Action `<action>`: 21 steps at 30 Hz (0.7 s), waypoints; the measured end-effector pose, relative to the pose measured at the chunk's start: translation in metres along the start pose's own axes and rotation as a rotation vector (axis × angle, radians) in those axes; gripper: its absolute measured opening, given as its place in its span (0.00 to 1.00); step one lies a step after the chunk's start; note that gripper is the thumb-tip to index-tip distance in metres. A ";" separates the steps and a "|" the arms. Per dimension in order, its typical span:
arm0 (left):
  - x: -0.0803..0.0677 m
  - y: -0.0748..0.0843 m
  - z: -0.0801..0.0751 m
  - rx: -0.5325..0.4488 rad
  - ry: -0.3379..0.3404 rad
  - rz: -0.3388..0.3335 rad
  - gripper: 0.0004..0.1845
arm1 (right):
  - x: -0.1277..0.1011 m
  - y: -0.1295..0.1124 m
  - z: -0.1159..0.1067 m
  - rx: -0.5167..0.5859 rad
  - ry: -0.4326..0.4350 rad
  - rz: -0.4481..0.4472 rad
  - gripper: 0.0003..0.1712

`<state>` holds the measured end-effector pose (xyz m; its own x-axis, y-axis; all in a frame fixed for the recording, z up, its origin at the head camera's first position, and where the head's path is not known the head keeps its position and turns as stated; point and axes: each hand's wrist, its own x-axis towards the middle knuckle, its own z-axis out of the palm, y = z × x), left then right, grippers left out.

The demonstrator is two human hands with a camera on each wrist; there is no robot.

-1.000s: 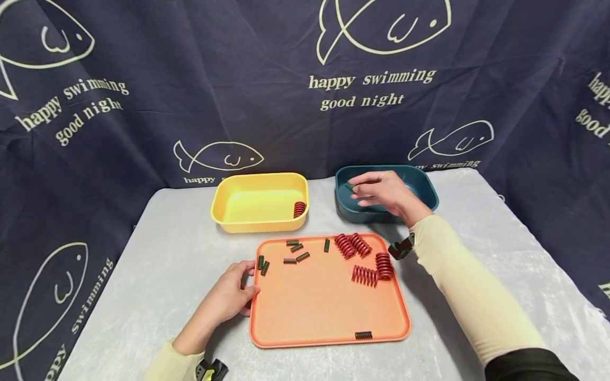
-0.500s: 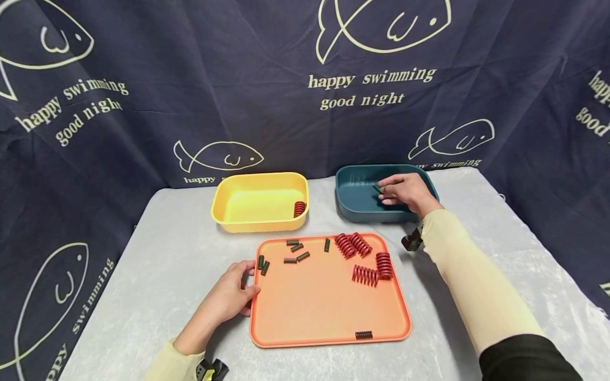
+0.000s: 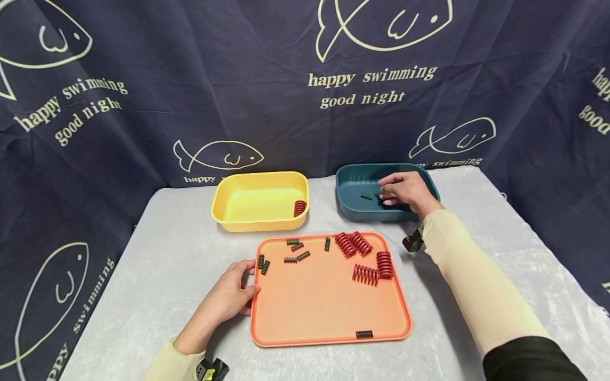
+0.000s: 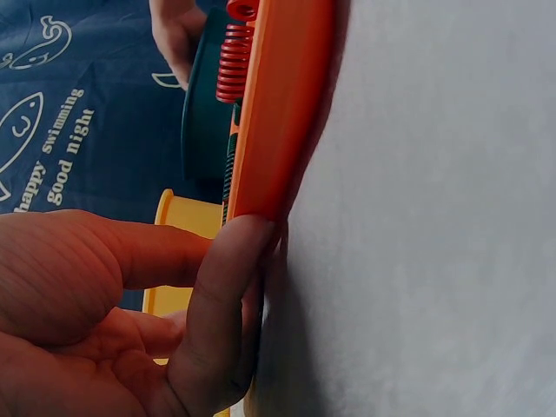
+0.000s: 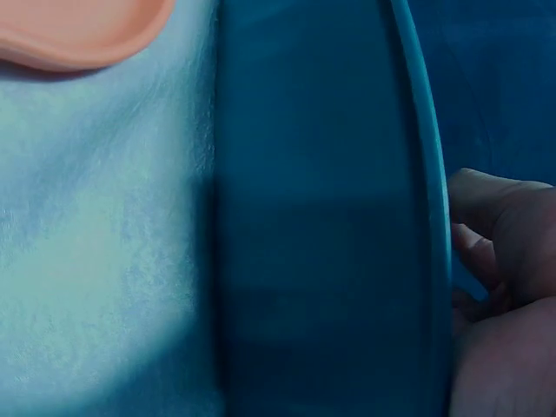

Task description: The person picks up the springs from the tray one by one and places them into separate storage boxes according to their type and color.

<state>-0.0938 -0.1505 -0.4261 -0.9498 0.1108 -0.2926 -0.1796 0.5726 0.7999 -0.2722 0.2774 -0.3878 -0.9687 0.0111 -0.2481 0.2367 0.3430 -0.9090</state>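
My right hand (image 3: 388, 191) hovers inside the dark blue bin (image 3: 355, 210), fingers loosely bent and holding nothing. A small green spring (image 3: 366, 197) lies on the bin's floor just left of the fingertips. In the right wrist view the right hand (image 5: 495, 287) shows behind the blue bin's wall (image 5: 321, 217). My left hand (image 3: 247, 280) grips the left edge of the orange tray (image 3: 329, 312). A left finger (image 4: 217, 304) presses against the tray's rim (image 4: 278, 113). Several small green springs (image 3: 296, 247) and several large red springs (image 3: 367, 275) lie on the tray.
A yellow bin (image 3: 224, 203) stands behind the tray at the left, with one red spring (image 3: 299, 208) in its right corner. A single green spring (image 3: 364, 334) lies at the tray's front rim. Grey cloth (image 3: 157, 275) covers the table, and a dark printed curtain hangs behind.
My right hand moved right across the blue bin and let go of the small green spring, which now lies on the bin's floor. The left hand has stayed on the tray.
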 end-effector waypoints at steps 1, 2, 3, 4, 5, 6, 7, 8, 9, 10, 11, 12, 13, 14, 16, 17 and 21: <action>0.000 0.000 0.000 0.001 0.001 0.000 0.30 | -0.001 -0.001 0.000 0.000 -0.006 -0.010 0.21; 0.000 0.000 0.000 0.000 0.001 0.001 0.30 | -0.001 -0.001 0.001 -0.002 -0.011 -0.019 0.21; 0.000 0.000 0.000 -0.002 0.002 0.000 0.30 | -0.001 -0.001 0.001 0.003 -0.019 -0.031 0.21; 0.000 0.000 0.001 -0.003 0.003 0.000 0.30 | -0.002 -0.002 0.001 0.006 -0.028 -0.044 0.22; 0.001 -0.001 0.001 -0.002 0.004 0.000 0.30 | -0.003 -0.002 0.002 0.009 -0.037 -0.060 0.22; 0.001 -0.001 0.002 -0.002 0.005 0.000 0.30 | -0.005 -0.003 0.003 0.010 -0.048 -0.077 0.22; 0.002 -0.002 0.002 -0.002 0.006 0.000 0.30 | -0.007 -0.004 0.004 0.009 -0.059 -0.095 0.23; 0.002 -0.002 0.002 -0.002 0.006 0.000 0.30 | -0.010 -0.005 0.005 0.006 -0.071 -0.112 0.23; 0.002 -0.002 0.002 -0.003 0.006 0.000 0.30 | -0.013 -0.007 0.006 0.006 -0.085 -0.128 0.23; 0.002 -0.002 0.003 -0.001 0.006 0.001 0.30 | -0.016 -0.008 0.007 0.002 -0.096 -0.144 0.23; 0.002 -0.002 0.003 -0.001 0.006 0.001 0.30 | -0.020 -0.010 0.009 0.001 -0.110 -0.159 0.23; 0.003 -0.002 0.003 -0.002 0.005 0.000 0.30 | -0.023 -0.012 0.010 0.003 -0.124 -0.169 0.23; 0.003 -0.003 0.003 -0.004 0.004 0.000 0.30 | -0.026 -0.013 0.012 0.004 -0.139 -0.177 0.22; 0.003 -0.003 0.003 -0.004 0.003 -0.001 0.30 | -0.029 -0.014 0.013 0.006 -0.154 -0.185 0.22; 0.003 -0.003 0.003 -0.005 0.001 -0.002 0.30 | -0.035 -0.015 0.017 0.015 -0.190 -0.199 0.21; 0.002 -0.002 0.003 -0.005 0.001 -0.003 0.30 | -0.038 -0.015 0.018 0.019 -0.211 -0.203 0.21; 0.002 -0.001 0.003 -0.004 0.000 -0.005 0.30 | -0.049 -0.013 0.027 0.018 -0.292 -0.221 0.22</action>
<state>-0.0946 -0.1490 -0.4291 -0.9489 0.1080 -0.2964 -0.1852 0.5697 0.8007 -0.2258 0.2471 -0.3733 -0.9348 -0.3313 -0.1276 0.0276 0.2905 -0.9565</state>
